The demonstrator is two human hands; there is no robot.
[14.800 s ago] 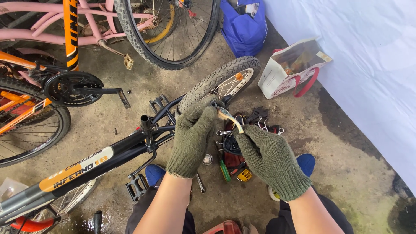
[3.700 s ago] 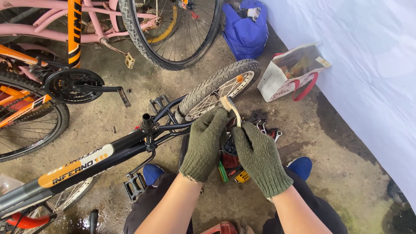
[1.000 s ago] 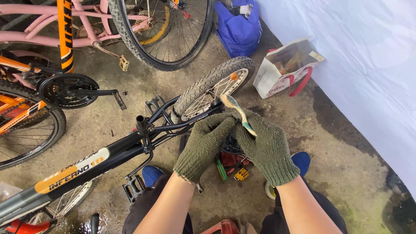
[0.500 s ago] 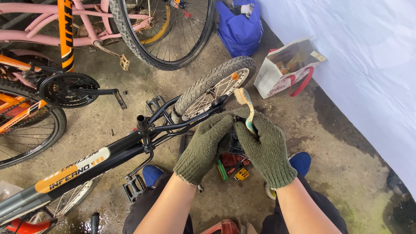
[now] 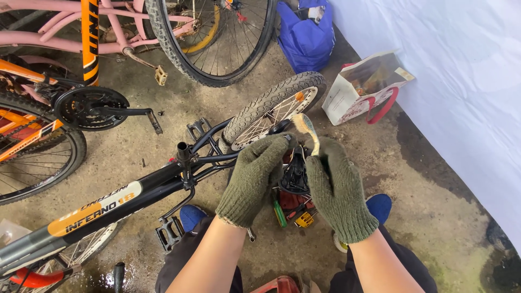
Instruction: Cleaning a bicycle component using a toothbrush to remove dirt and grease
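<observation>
Gloved hands [image 5: 296, 182] closed on black part [image 5: 296, 173] and brush [image 5: 306, 129], small bicycle wheel [image 5: 271, 108] just behind

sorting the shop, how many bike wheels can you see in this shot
4: small grey-tyred wheel by the gloved hands, large wheel top centre, orange bike's wheel left, wheel bottom left. Others may be hidden.

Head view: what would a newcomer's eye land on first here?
Two hands in green knit gloves at centre, the left hand gripping a black part and the right hand holding a small brush. Behind them lies a black and orange bicycle, its small rear wheel pointing toward a white bag.
</observation>
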